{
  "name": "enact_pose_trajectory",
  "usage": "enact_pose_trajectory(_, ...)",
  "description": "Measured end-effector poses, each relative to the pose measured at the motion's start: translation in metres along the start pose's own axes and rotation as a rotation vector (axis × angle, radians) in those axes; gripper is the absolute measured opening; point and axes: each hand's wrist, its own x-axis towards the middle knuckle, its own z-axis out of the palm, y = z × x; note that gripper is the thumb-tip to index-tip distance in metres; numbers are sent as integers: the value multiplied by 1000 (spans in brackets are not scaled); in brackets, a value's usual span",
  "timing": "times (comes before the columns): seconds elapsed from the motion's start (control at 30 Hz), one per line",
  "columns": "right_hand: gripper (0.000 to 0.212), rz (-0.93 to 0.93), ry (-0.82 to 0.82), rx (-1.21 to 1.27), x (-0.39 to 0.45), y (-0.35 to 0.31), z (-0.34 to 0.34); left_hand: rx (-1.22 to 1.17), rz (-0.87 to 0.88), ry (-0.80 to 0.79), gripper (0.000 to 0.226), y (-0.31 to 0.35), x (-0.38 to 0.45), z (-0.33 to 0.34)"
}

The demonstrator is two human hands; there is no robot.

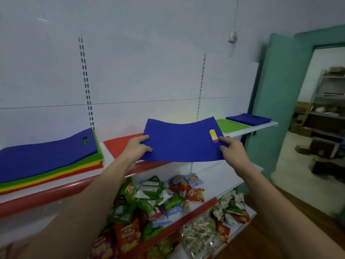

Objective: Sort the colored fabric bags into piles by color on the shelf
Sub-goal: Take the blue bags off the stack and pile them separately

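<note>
I hold a flat blue fabric bag [182,142] in the air over the upper shelf [268,125]. My left hand [137,147] pinches its left edge and my right hand [230,151] pinches its right edge beside the handle slot. Yellow and red show through that slot. A red pile [121,143] lies on the shelf under the bag's left side. Farther right lie a green pile [230,125] and a blue pile [249,119]. At the far left sits a mixed stack [46,161] with blue on top, then green, yellow and red layers.
Lower shelves [220,176] hold heaps of snack packets [158,200] in red, green and blue wrappers. A teal door frame [276,109] stands at the right, opening onto a storeroom with metal racks [326,101] and boxes. White wall panels back the shelf.
</note>
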Motion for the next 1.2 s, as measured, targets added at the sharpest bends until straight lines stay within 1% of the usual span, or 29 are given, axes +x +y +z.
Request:
enact_pose_trajectory(0.13, 45, 65, 8, 41, 11, 30, -66, -55, -27, -51, 62, 8, 6, 75)
enact_pose_trajectory(0.3, 43, 138, 75, 28, 27, 76, -139, -76, -59, -150, 62, 21, 16, 166)
enact_pose_trajectory(0.43, 43, 168, 134, -9, 38, 103, -176, -71, -48, -187, 63, 26, 26, 220)
enact_pose_trajectory(0.53, 43, 210, 191, -22, 55, 127, -206, -65, -24, -246, 62, 31, 43, 269)
enact_pose_trajectory(0.7, 43, 308, 233, -19, 85, 168, -240, -109, -7, -355, 62, 33, 88, 342)
enact_pose_trajectory(0.83, 43, 340, 287, -57, 119, 197, -264, -153, -6, -439, 62, 24, 124, 396)
enact_pose_trajectory(0.93, 43, 360, 326, -83, 144, 216, -275, -179, 10, -472, 62, 25, 153, 436)
enact_pose_trajectory(1.07, 42, 382, 382, -44, 175, 239, -289, -164, 45, -499, 62, 25, 193, 481)
enact_pose_trajectory(1.2, 41, 399, 394, -25, 205, 265, -310, -159, 23, -547, 63, 23, 223, 522)
